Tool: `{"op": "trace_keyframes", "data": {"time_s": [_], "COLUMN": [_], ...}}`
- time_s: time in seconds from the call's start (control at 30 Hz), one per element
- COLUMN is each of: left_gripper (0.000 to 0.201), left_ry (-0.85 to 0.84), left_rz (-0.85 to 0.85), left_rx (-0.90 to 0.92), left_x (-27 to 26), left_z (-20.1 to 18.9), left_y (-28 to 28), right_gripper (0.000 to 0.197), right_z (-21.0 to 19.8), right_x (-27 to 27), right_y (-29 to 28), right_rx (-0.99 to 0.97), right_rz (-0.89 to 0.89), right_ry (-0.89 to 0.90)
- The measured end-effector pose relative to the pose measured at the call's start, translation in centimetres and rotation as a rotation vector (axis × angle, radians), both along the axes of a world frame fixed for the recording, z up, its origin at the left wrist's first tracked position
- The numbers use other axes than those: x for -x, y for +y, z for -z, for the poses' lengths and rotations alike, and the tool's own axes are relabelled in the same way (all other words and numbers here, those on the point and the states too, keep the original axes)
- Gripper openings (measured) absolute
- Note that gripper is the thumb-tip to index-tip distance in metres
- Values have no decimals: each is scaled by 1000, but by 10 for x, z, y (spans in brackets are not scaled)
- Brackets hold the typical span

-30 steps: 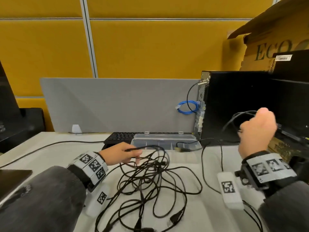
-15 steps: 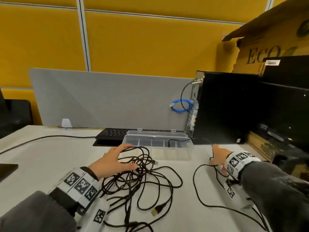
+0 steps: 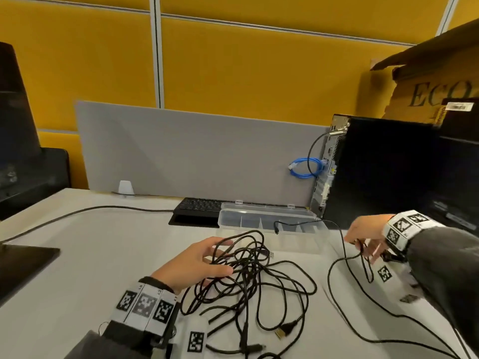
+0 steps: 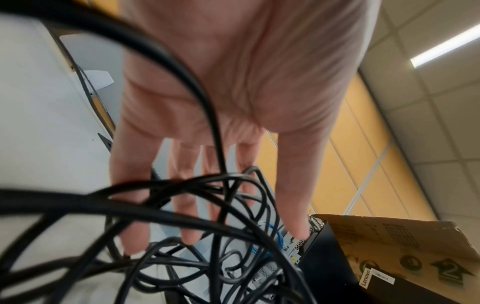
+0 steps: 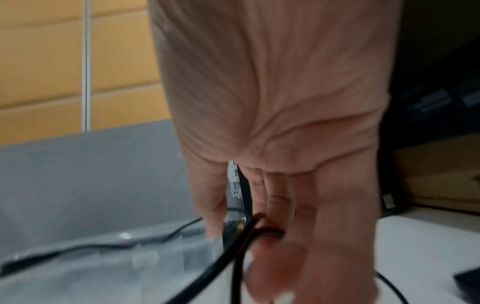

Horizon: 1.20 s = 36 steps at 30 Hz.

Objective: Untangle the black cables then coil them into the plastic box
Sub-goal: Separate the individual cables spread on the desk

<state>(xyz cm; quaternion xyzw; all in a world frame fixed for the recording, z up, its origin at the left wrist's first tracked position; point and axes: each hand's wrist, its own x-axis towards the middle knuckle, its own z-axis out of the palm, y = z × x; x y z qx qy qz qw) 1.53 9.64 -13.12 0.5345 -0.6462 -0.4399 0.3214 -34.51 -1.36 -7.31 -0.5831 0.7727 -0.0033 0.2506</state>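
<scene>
A tangle of black cables point(image 3: 248, 278) lies on the white table in front of the clear plastic box point(image 3: 269, 218), which stands open. My left hand point(image 3: 220, 255) rests on the tangle's left side with its fingers spread and straight among the loops point(image 4: 215, 236). One separate black cable point(image 3: 334, 265) runs from the box rim to my right hand point(image 3: 363, 244), then off to the lower right. That hand pinches a loop of it just right of the box; in the right wrist view the cable point(image 5: 233, 246) wraps at my fingertips point(image 5: 270, 255).
A black keyboard point(image 3: 199, 206) lies behind the box. A black computer tower point(image 3: 375, 172) with a blue cable point(image 3: 305, 168) stands at the right, below a cardboard box point(image 3: 427, 86). A grey divider point(image 3: 194, 151) closes the back. Another long cable point(image 3: 77, 212) crosses the table's left.
My right hand came down from chest height to the table right of the box, still holding its cable. My left hand let go of a strand and spread over the tangle.
</scene>
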Motion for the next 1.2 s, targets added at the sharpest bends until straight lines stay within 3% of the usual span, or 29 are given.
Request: {"op": "trace_keyframes", "data": {"time_s": [0.1, 0.17, 0.23, 0.37, 0.47, 0.53, 0.6, 0.67, 0.8, 0.87, 0.9, 0.97, 1.07, 1.2], "left_gripper": [43, 42, 41, 39, 38, 40, 45, 44, 29, 20, 18, 18, 18, 18], "left_ry": [46, 67, 83, 70, 51, 20, -30, -71, -102, -74, -43, 2, 30, 65], "left_rz": [13, 10, 9, 5, 5, 22, 70, 131, 139, 119, 115, 117, 121, 129], "left_rx": [-8, -20, -22, -21, -30, -45, -50, -56, -69, -72, -79, -100, -125, -133], "left_x": [-2, -3, -4, -6, -8, -8, -9, -11, -16, -17, -18, -18, -20, -21], "left_z": [3, 5, 7, 12, 16, 17, 17, 17, 16, 17, 18, 19, 19, 20], "left_y": [2, 3, 2, 0, -3, -4, -3, -2, -2, -2, -2, -3, -3, -4], "right_gripper": [46, 36, 19, 13, 5, 6, 6, 6, 22, 22, 19, 6, 31, 36], "right_z": [29, 51, 60, 46, -9, -59, -101, -128, -144, -137, -128, -104, -65, -47], "right_x": [-9, -17, -23, -30, -59, -92, -134, -183, -281, -313, -324, -332, -317, -261], "right_y": [-8, -7, -3, -1, 6, 8, 9, 9, 20, 21, 19, 11, -4, -7], "right_rx": [-95, -80, -68, -112, 76, 226, 393, 560, 786, 845, 822, 599, 215, 84], "right_rz": [-39, -174, -211, -87, -52, -137, -289, -432, -580, -599, -612, -660, -697, -759], "right_ry": [218, 453, 449, 206, -104, -262, -287, -425, -764, -824, -804, -626, -302, -195]}}
